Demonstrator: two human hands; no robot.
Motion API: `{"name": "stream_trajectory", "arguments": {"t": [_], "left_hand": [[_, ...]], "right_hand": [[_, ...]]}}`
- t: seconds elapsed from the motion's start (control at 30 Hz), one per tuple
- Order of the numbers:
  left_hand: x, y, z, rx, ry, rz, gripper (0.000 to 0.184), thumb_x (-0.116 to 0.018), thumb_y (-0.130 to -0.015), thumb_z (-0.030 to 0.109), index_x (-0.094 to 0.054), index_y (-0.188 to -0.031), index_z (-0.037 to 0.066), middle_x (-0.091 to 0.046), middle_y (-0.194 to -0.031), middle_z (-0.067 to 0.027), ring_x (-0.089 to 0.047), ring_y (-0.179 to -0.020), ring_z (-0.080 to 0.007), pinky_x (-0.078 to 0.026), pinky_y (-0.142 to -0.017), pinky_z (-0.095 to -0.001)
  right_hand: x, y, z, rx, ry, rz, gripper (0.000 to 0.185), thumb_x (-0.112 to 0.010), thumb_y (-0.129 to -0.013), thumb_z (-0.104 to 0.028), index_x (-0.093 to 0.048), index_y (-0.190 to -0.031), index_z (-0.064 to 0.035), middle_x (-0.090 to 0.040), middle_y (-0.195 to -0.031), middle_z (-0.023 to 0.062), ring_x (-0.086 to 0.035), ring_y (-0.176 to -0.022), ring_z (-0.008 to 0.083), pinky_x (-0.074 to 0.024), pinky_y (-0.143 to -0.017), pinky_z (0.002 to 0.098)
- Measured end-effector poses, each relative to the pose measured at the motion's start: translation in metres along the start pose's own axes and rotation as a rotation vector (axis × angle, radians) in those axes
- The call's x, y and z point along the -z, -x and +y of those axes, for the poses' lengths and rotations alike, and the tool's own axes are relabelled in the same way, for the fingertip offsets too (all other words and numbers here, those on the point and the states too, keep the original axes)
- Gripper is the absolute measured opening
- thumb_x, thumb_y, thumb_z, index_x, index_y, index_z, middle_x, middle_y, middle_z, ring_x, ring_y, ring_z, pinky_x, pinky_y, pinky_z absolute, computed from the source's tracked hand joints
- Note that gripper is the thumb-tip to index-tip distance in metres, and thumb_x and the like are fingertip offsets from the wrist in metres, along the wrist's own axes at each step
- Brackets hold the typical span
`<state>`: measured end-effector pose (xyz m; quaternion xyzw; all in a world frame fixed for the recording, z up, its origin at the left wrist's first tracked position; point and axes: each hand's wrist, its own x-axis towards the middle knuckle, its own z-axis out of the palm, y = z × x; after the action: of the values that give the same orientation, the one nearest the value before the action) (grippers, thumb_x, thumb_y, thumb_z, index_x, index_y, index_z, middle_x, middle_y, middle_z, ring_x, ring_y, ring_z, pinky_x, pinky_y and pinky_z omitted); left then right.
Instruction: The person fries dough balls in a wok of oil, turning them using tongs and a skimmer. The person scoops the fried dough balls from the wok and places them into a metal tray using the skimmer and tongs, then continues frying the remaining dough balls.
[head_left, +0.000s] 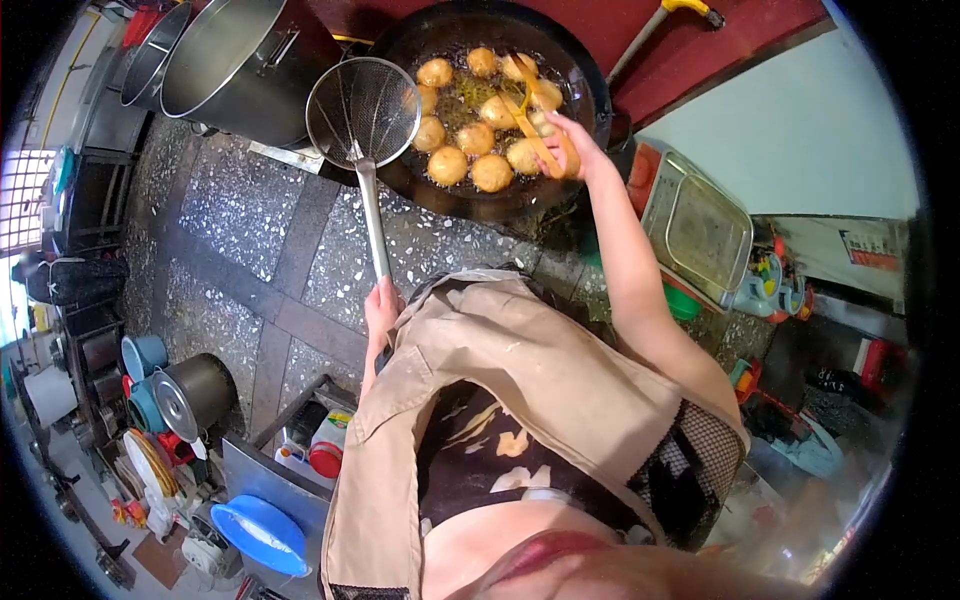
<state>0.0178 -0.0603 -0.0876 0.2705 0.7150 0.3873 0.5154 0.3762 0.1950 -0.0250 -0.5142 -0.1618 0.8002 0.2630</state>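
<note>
My left hand (381,308) is closed around the long metal handle of a round mesh strainer (340,103), which is held over the near left edge of a large dark wok (590,75). Several golden fried balls (474,138) float in bubbling oil in the wok. Above its right side, my right hand (567,150) grips a pair of wooden tongs (527,122). The tongs' tips are among the balls at the upper right; whether they pinch one, I cannot tell.
Tall metal pots (215,65) stand left of the wok. A rectangular metal tray (702,225) lies to the right, beside a green bowl (682,300). A lidded pot (200,395) and a blue basin (262,535) are at lower left. A hammer-like tool (645,40) leans behind the wok.
</note>
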Motion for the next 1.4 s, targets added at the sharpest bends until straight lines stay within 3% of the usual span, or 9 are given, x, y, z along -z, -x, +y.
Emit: {"name": "stream_trajectory", "arguments": {"t": [0.07,0.13,0.23,0.67,0.8,0.9,1.0,1.33,1.4], "left_hand": [[0.002,0.003,0.004,-0.005,-0.002,0.031,0.041,-0.042,-0.092,0.036,-0.051,-0.071,0.002,-0.044,-0.053,0.0005,-0.041,-0.043,-0.0087,-0.031,-0.040,-0.0254],[0.006,0.013,0.014,-0.002,-0.016,0.062,0.041,-0.042,-0.092,0.036,-0.051,-0.071,0.002,-0.043,-0.052,0.0007,-0.040,-0.043,-0.0087,-0.031,-0.040,-0.0255],[0.009,0.028,0.036,-0.075,-0.032,0.112,0.040,-0.040,-0.093,0.034,-0.049,-0.070,0.003,-0.043,-0.050,-0.0005,-0.041,-0.042,-0.0091,-0.032,-0.039,-0.0250],[0.010,0.044,0.041,-0.078,0.059,0.166,0.042,-0.039,-0.092,0.040,-0.050,-0.071,0.005,-0.046,-0.049,-0.0011,-0.043,-0.041,-0.0108,-0.033,-0.038,-0.0255],[0.007,0.044,0.040,-0.049,0.033,0.162,0.043,-0.039,-0.092,0.040,-0.051,-0.071,0.005,-0.045,-0.049,-0.0009,-0.042,-0.041,-0.0108,-0.032,-0.038,-0.0254],[0.006,0.038,0.033,-0.072,0.067,0.152,0.043,-0.039,-0.092,0.039,-0.050,-0.070,0.004,-0.044,-0.049,-0.0008,-0.041,-0.041,-0.0104,-0.032,-0.039,-0.0250],[0.004,0.034,0.030,-0.033,0.083,0.126,0.042,-0.039,-0.092,0.041,-0.049,-0.073,0.006,-0.046,-0.051,-0.0016,-0.042,-0.043,-0.0106,-0.033,-0.041,-0.0246],[-0.001,0.027,0.026,-0.045,0.060,0.080,0.039,-0.041,-0.092,0.038,-0.047,-0.070,0.007,-0.041,-0.054,0.0014,-0.041,-0.044,-0.0096,-0.032,-0.041,-0.0248],[-0.001,0.025,0.023,-0.094,0.113,0.064,0.041,-0.040,-0.092,0.038,-0.049,-0.071,0.004,-0.042,-0.051,0.0006,-0.040,-0.043,-0.0095,-0.030,-0.039,-0.0254]], "right_hand": [[-0.010,0.013,0.006,0.077,0.342,0.023,0.061,-0.060,-0.074,-0.050,-0.050,-0.108,0.0006,-0.058,-0.081,0.0147,-0.060,-0.067,0.0208,-0.0512,-0.058,0.0330],[-0.027,0.000,0.017,0.503,0.921,0.243,0.069,-0.064,-0.071,-0.047,-0.045,-0.119,-0.0015,-0.059,-0.095,0.0171,-0.060,-0.088,0.0250,-0.0494,-0.076,0.0353],[-0.069,0.007,0.009,0.357,1.596,0.746,0.083,-0.064,-0.069,-0.044,-0.030,-0.130,0.0007,-0.049,-0.120,0.0196,-0.053,-0.107,0.0283,-0.0444,-0.088,0.0353],[-0.110,-0.079,0.009,0.183,1.514,0.587,0.067,-0.062,-0.071,-0.039,-0.046,-0.120,0.0038,-0.051,-0.120,0.0194,-0.053,-0.108,0.0249,-0.0430,-0.090,0.0325],[-0.084,-0.097,0.013,0.307,1.125,0.439,0.056,-0.061,-0.072,-0.048,-0.059,-0.107,-0.0047,-0.060,-0.099,0.0216,-0.060,-0.093,0.0249,-0.0485,-0.078,0.0353],[-0.063,-0.086,0.013,-0.009,0.143,-0.181,0.063,-0.057,-0.073,-0.054,-0.055,-0.100,0.0025,-0.058,-0.078,0.0146,-0.057,-0.058,0.0239,-0.0501,-0.054,0.0339],[-0.068,-0.027,0.017,-0.170,-0.136,-0.035,0.053,-0.054,-0.078,-0.050,-0.051,-0.097,-0.0005,-0.056,-0.069,0.0133,-0.055,-0.051,0.0224,-0.0486,-0.046,0.0335],[-0.019,0.020,0.054,0.075,0.078,0.009,0.056,-0.058,-0.076,-0.050,-0.051,-0.102,-0.0010,-0.060,-0.081,0.0136,-0.060,-0.063,0.0207,-0.0515,-0.057,0.0321],[-0.023,0.011,0.062,0.459,0.783,0.304,0.069,-0.061,-0.071,-0.051,-0.046,-0.116,-0.0008,-0.061,-0.092,0.0148,-0.062,-0.082,0.0232,-0.0497,-0.073,0.0349]]}}
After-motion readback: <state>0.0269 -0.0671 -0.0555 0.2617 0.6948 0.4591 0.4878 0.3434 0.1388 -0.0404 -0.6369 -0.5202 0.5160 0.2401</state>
